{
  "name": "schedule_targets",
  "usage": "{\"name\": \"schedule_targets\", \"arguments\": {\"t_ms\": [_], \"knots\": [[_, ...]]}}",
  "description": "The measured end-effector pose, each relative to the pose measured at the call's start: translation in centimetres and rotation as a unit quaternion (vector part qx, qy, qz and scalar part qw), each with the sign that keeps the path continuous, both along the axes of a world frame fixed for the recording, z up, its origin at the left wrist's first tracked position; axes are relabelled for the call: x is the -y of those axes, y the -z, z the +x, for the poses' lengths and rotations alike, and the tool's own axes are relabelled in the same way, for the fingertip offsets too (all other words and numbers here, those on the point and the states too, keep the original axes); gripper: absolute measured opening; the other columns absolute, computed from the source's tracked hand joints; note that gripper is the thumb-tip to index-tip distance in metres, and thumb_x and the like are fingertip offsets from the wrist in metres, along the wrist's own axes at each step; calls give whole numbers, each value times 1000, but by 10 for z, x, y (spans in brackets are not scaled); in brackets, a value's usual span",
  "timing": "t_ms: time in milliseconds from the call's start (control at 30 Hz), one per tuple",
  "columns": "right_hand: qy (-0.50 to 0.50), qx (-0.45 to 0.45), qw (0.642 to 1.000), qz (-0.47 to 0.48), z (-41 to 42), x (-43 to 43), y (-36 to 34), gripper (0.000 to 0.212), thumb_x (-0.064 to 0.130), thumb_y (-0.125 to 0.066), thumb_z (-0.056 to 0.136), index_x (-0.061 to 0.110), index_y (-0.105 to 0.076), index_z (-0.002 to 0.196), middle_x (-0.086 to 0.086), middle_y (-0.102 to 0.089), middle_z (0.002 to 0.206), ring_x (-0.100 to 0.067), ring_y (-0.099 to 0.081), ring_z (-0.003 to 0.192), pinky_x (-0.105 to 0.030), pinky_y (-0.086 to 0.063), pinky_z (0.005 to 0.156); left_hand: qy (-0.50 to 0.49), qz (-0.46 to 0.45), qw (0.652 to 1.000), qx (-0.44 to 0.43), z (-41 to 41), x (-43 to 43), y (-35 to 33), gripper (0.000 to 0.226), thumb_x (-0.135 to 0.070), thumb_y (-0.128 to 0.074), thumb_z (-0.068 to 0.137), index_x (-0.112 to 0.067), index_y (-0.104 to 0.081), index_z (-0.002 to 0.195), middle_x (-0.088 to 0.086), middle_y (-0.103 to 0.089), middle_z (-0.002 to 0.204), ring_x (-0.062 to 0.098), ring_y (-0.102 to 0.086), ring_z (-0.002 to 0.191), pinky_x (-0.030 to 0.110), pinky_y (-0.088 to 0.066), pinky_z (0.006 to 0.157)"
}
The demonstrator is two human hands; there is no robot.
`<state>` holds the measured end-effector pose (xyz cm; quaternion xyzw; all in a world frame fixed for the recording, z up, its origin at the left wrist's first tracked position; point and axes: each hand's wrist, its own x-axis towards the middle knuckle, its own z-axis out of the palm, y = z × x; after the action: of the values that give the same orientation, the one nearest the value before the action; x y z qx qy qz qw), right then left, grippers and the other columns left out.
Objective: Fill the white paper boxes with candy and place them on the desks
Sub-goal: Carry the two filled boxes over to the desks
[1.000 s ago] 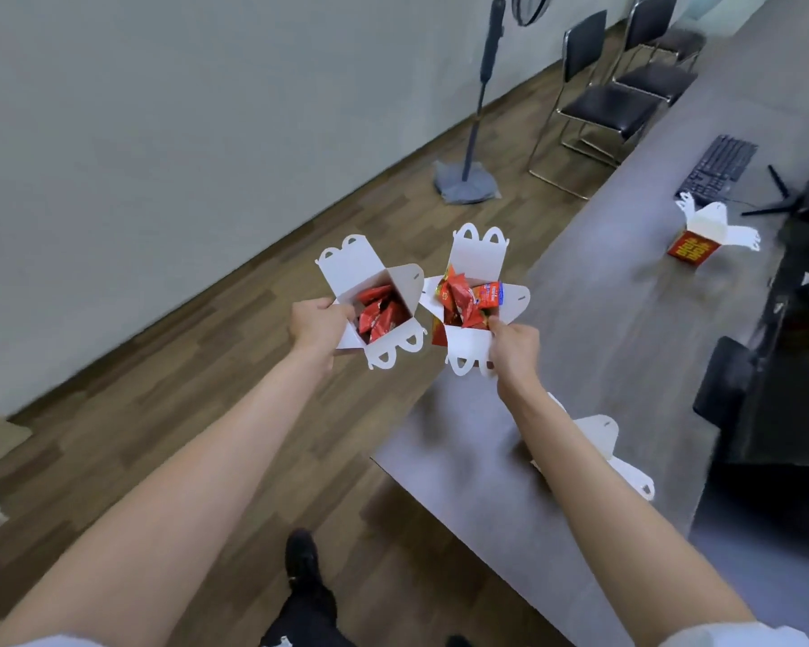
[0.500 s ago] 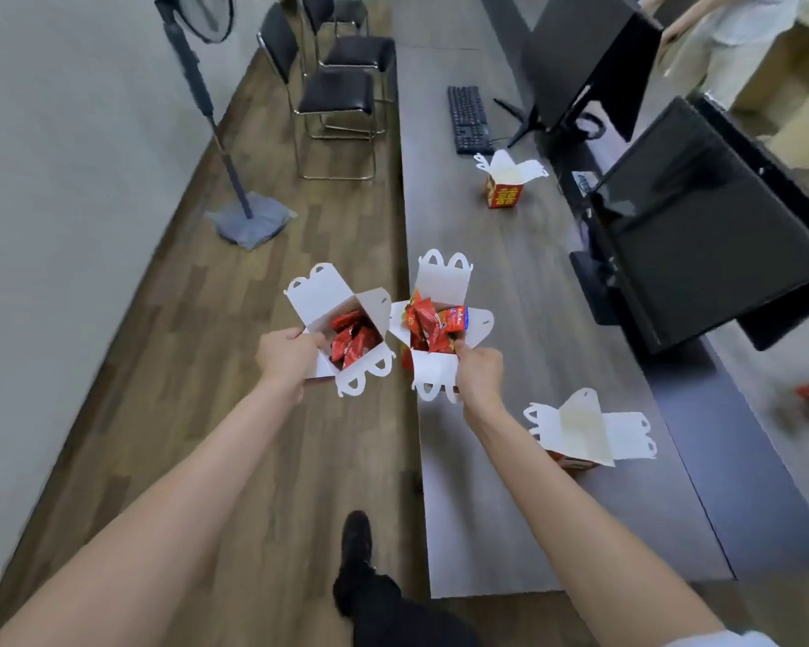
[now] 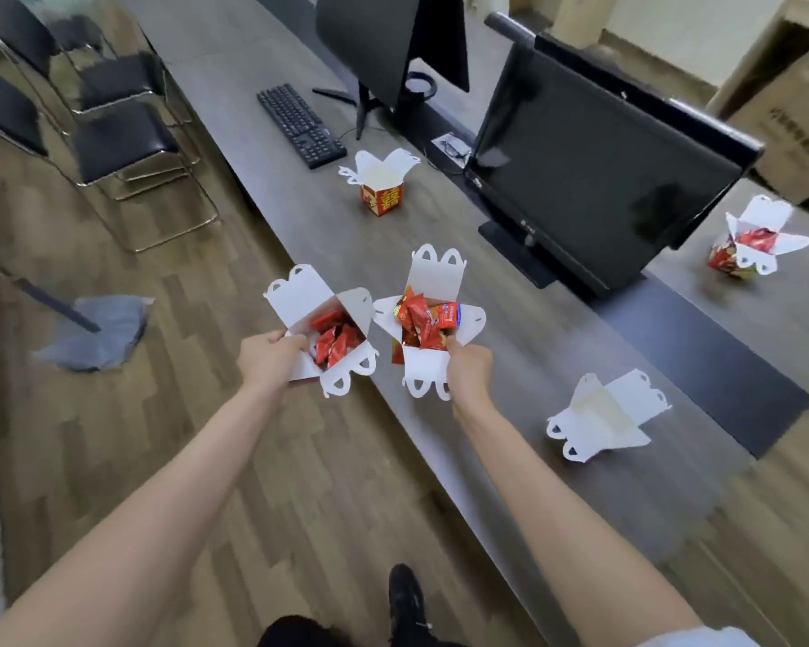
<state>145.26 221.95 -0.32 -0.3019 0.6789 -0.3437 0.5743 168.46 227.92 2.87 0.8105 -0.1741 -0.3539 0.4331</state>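
white box (image 3: 321, 329) gripped in my left hand (image 3: 267, 359) | second box (image 3: 428, 326) gripped in right hand (image 3: 469, 372) | step: carrying, both filled | next: set one on desk (image 3: 510, 366) under right hand

The person wears a white short sleeve (image 3: 701, 640) on the right arm, dark trousers (image 3: 300, 633) and a black shoe (image 3: 405, 595).

Grey desk (image 3: 533, 329) with keyboard (image 3: 300, 126), near monitor (image 3: 594, 179), far monitor (image 3: 384, 39), red-based box (image 3: 381, 186) beside keyboard, nearer white box (image 3: 603, 420).
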Motion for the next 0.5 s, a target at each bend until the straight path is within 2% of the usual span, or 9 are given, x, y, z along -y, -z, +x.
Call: {"name": "schedule_targets", "arguments": {"t_ms": [100,167,233,300,367,433,500], "knots": [[58,-10,998,3,4,20,5,37,34,-60,92,14,-57,62,-6,-65,64,-26,-59,62,-36,-39,61,42,-1,999,1,11,43,3,22,-9,-66,63,-17,-56,45,-11,-48,43,13,-44,47,15,-33,42],[98,-15,995,3,12,33,11,38,38,-60,94,13,-58,66,-8,-67,69,-25,-59,62,-35,-39,60,79,-7,997,-7,21,75,6,22,-6,-66,67,-17,-59,49,-14,-47,39,5,-43,36,11,-31,33],[129,-29,991,0,22,44,11,40,39,-59,95,13,-56,65,-8,-65,69,-26,-58,62,-35,-39,60,113,-7,993,-12,32,100,9,14,-5,-65,70,-13,-61,59,-7,-50,50,9,-46,44,15,-34,39],[173,-39,984,-2,33,53,13,40,38,-59,96,12,-54,66,-9,-63,71,-26,-57,65,-35,-38,61,148,-11,989,-25,42,130,12,21,-5,-66,70,-13,-54,55,-2,-49,56,16,-46,53,19,-35,45],[216,-36,976,-9,44,60,12,40,35,-58,96,12,-52,64,-9,-61,70,-25,-56,66,-35,-37,61,167,-5,985,-36,48,156,13,22,-5,-66,71,-17,-57,55,-1,-54,58,17,-52,55,18,-40,42],[257,-33,966,-7,52,63,13,42,34,-58,96,14,-50,60,-7,-60,65,-25,-55,64,-35,-36,59,204,7,978,-48,52,178,13,9,-5,-66,75,-13,-68,72,2,-64,69,17,-62,61,21,-51,41],[292,-32,956,0,57,66,14,42,36,-58,96,14,-49,61,-8,-60,67,-25,-55,64,-35,-36,58,238,16,968,-73,52,201,13,9,-5,-65,78,-11,-70,82,6,-69,76,20,-68,67,30,-58,47]]}}
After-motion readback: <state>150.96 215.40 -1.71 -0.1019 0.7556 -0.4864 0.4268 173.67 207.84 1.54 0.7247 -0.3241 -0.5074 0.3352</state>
